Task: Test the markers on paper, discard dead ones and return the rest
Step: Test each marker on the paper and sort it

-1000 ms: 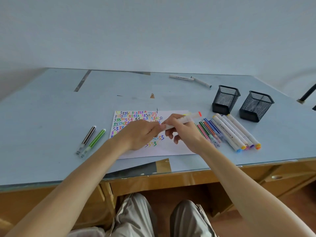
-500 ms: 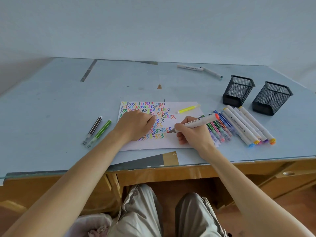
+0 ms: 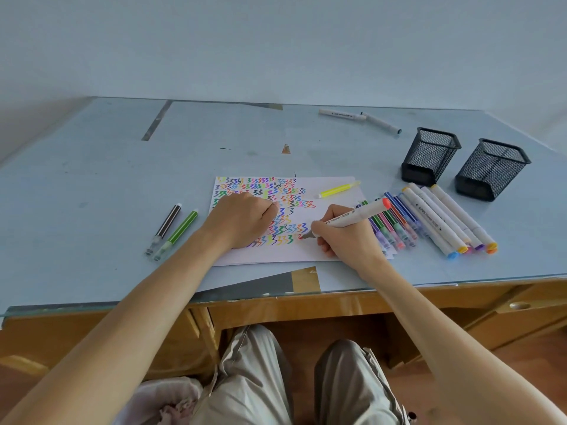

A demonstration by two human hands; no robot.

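One white marker (image 3: 352,216), orange-capped, tip touching the scribbled paper (image 3: 334,188)

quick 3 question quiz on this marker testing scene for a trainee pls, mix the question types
1. True or false: both mesh pen holders stand upright on the desk.
2. Which hand holds the red-capped marker with its tip on the paper? A) left B) right
3. Fill in: the yellow highlighter lies on the ____.

Key:
1. True.
2. B: the right hand grips it; the left hand rests on the sheet, fingers curled, whether round anything is hidden.
3. Paper, near its far right corner.
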